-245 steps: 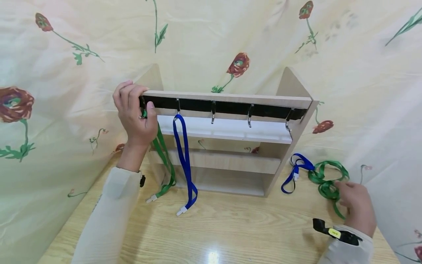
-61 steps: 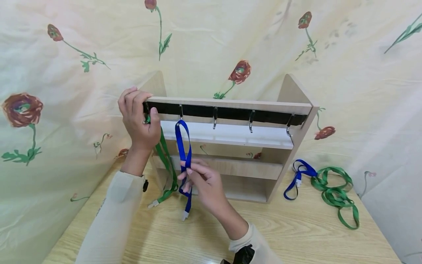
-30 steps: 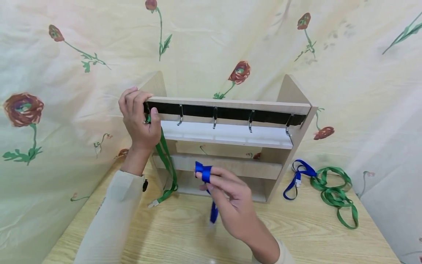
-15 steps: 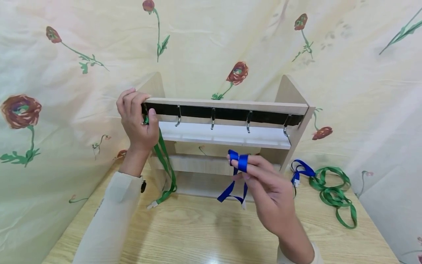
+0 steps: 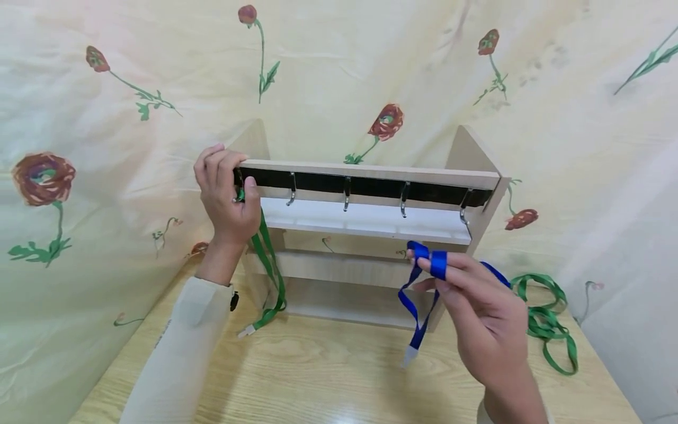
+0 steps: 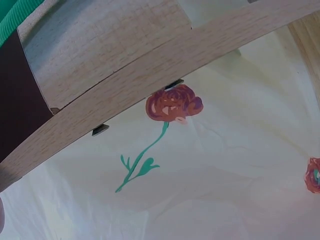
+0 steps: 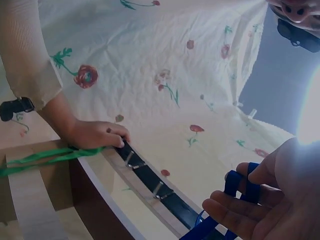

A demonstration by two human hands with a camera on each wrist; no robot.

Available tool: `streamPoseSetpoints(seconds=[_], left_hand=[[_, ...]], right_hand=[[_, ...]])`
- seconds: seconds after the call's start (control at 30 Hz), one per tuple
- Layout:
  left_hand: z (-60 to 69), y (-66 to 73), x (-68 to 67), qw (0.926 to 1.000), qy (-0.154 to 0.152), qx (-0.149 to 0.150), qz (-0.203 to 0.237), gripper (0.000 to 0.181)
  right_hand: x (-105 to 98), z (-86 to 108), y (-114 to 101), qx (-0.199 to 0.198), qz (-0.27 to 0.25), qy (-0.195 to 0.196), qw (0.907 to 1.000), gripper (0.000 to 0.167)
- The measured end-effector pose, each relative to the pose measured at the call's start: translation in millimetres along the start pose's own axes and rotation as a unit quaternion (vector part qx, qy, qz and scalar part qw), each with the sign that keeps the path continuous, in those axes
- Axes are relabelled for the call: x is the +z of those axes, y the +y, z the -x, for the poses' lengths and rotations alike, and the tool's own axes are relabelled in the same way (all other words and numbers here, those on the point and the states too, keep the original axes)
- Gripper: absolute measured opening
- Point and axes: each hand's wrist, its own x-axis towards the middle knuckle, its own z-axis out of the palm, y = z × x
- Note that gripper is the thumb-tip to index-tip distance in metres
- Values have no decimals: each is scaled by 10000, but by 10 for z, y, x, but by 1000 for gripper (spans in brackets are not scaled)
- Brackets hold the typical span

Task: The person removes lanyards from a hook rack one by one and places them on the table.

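My left hand grips the top left corner of a wooden shelf rack, fingers over the board and thumb in front. Beneath that thumb a green lanyard hangs from the leftmost hook, which is mostly hidden. A blue lanyard is looped over the fingers of my right hand and pinched there, its white clip dangling below. This hand is in front of the rack's right side, below the hooks and apart from them. The right wrist view also shows the blue strap around the fingers.
Metal hooks line a black strip on the rack's front; those right of the green lanyard carry nothing. On the table at right lie a coiled green lanyard and another blue lanyard, partly behind my right hand. Flowered cloth hangs behind.
My right hand has taken the blue lanyard off the second hook from the left and carried it rightward across the rack's front. The left hand has kept its grip on the corner.
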Motion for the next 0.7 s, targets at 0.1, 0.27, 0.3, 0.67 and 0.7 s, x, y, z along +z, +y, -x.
streamPoseSetpoints(seconds=[0.1,0.27,0.3,0.67,0.7], left_hand=[[5,-2,12,10000,0,15,33,45],[2,2,12,10000,9,18,12,45],[0,5,13,10000,3,18,6,46],[-1,5,13,10000,-7,33,16,45],[2,2,9,10000,-4,29,3,45]], right_hand=[[-94,22,15,-67,-155,144,9998,33],[-252,25,8,-141,-339,349,9987,32],[-281,27,1,-141,-370,387,9985,32],[-537,93,-31,-16,-583,903,9942,33],[-563,104,-26,30,-529,989,9937,32]])
